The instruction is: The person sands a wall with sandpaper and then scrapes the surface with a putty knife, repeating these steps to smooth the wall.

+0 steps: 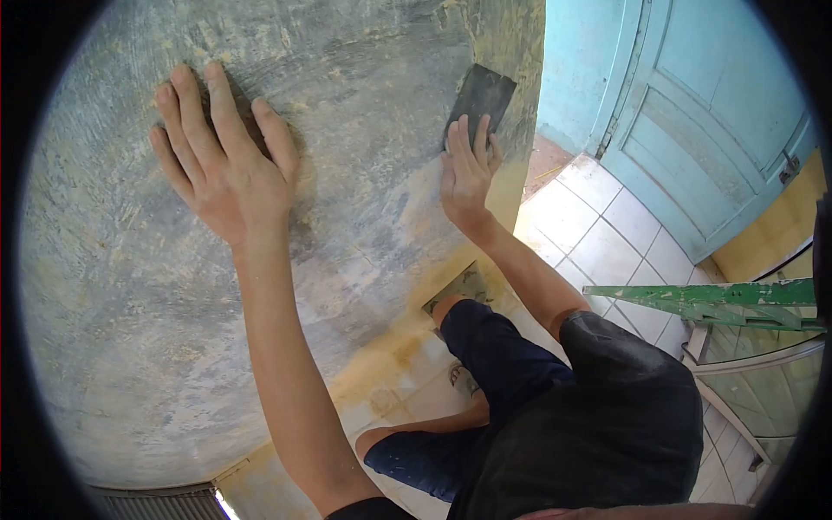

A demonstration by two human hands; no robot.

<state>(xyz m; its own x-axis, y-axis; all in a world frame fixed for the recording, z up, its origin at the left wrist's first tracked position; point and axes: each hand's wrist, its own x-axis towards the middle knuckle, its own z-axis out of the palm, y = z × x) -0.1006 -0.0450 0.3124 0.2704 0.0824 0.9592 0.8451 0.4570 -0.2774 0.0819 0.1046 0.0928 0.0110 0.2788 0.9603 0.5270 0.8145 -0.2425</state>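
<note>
A patchy grey and yellowish wall (373,139) fills the left and middle of the view. Flat against it at the upper left lies my left hand (230,165), fingers spread, casting a dark shadow and holding nothing visible. Farther right, near the wall's edge, my right hand (470,169) presses a dark rectangular sheet of sandpaper (485,91) against the surface. Its fingers lie over the sheet's lower part, and the upper part sticks out beyond the fingertips. The sheet's underside is hidden.
A light blue door (693,130) stands at the right above white floor tiles (598,212). A chipped green beam (711,296) juts in from the right, with glass-paned frames (763,381) below it. My legs are bent close to the wall, over yellowish dust (381,360).
</note>
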